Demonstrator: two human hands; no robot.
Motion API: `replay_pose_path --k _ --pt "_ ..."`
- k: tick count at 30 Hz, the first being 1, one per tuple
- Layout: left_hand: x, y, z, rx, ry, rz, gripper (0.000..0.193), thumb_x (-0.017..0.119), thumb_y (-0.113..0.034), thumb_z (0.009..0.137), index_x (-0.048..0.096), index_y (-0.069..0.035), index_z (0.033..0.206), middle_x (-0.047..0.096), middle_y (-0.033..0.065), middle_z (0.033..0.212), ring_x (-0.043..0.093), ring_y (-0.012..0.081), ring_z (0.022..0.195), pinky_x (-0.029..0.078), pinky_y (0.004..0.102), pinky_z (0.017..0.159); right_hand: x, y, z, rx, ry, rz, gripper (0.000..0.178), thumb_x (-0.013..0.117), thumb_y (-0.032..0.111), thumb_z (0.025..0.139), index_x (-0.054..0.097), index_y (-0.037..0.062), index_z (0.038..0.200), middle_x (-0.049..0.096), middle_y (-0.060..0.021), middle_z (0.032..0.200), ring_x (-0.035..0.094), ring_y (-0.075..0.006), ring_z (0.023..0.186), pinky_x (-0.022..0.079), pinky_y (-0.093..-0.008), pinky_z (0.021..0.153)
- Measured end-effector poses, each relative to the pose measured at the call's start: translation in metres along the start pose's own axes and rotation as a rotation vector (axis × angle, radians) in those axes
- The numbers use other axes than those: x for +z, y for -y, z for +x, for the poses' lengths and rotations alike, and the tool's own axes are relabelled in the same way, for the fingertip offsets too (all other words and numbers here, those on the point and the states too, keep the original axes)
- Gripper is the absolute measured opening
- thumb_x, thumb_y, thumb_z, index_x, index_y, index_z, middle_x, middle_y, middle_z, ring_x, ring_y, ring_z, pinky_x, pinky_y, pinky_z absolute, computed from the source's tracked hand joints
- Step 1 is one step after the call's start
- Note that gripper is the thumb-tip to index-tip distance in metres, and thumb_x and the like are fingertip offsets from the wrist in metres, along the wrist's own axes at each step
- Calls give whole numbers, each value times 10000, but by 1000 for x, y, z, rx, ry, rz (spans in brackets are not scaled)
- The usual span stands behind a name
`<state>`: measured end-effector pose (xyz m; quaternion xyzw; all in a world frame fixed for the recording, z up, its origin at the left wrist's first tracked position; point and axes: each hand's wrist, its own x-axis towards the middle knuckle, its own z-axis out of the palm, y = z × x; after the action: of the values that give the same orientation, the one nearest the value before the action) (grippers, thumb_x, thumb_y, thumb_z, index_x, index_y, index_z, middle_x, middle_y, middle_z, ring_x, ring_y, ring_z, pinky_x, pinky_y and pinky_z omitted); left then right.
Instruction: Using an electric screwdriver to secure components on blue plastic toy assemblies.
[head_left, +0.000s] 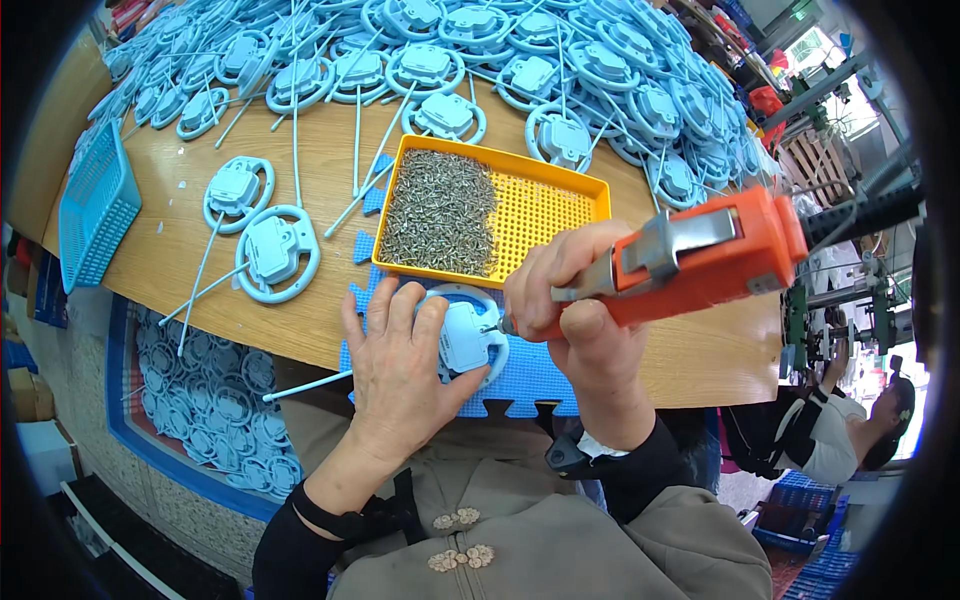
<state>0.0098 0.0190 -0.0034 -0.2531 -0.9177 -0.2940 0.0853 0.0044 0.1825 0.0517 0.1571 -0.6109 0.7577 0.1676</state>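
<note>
A light-blue plastic ring-shaped part point(463, 338) with a box-like middle and a long thin stem lies on a blue foam mat point(545, 385). My left hand point(402, 350) steadies it, index finger and thumb pressed on it, the other fingers spread beside it. In my right hand point(575, 290) is an orange power screwdriver point(700, 258) with a metal clip, gripped near its front end. Its tip points down at the right side of the part's middle; my fingers partly hide the contact. A yellow tray point(560, 198) just beyond my hands holds many small metal screws point(437, 215).
Two similar blue parts point(275, 250) lie left of the tray, and a large heap point(420, 65) covers the table's far side. A blue basket point(100, 210) stands at the left edge. Below the table is a crate of parts point(205, 400). Another person point(840, 430) is at the right.
</note>
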Motion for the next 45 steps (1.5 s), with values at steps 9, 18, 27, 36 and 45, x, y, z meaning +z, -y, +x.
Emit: replay_pose_path --k 9,18,27,36,45 --pt "-2 3 1 -9 20 0 691 829 -302 558 496 -87 1124 476 121 1170 404 368 1218 208 571 1065 4 -4 0 43 38 -84 440 771 347 793 481 48 937 536 -68 632 521 -169 535 437 -298 490" --pt "-82 36 -48 -80 -36 210 694 790 -187 540 509 -41 1158 482 160 1209 420 366 1210 250 508 1044 -41 4 35 -169 -139 128 275 718 144 810 504 10 918 568 -89 661 554 -151 547 459 -259 534" --pt "-82 87 3 -134 20 371 780 765 -207 656 448 -69 1355 418 160 1358 320 389 1335 169 608 1077 -83 -38 77 -182 -324 -29 249 715 266 855 549 81 872 560 -25 686 542 -148 605 454 -340 636" --pt "-73 130 38 -164 92 368 701 789 -200 646 498 -66 1270 442 121 1350 289 361 1370 135 631 1092 -86 -47 85 -148 -346 -50 262 718 284 853 543 90 840 559 -22 680 547 -149 597 473 -345 633" --pt "-83 92 16 -79 -48 226 605 784 -201 615 556 -53 1155 568 110 1178 412 370 1267 157 573 1102 -88 -49 84 -146 -349 -49 263 719 279 851 541 86 856 559 -26 676 549 -155 594 481 -342 621"
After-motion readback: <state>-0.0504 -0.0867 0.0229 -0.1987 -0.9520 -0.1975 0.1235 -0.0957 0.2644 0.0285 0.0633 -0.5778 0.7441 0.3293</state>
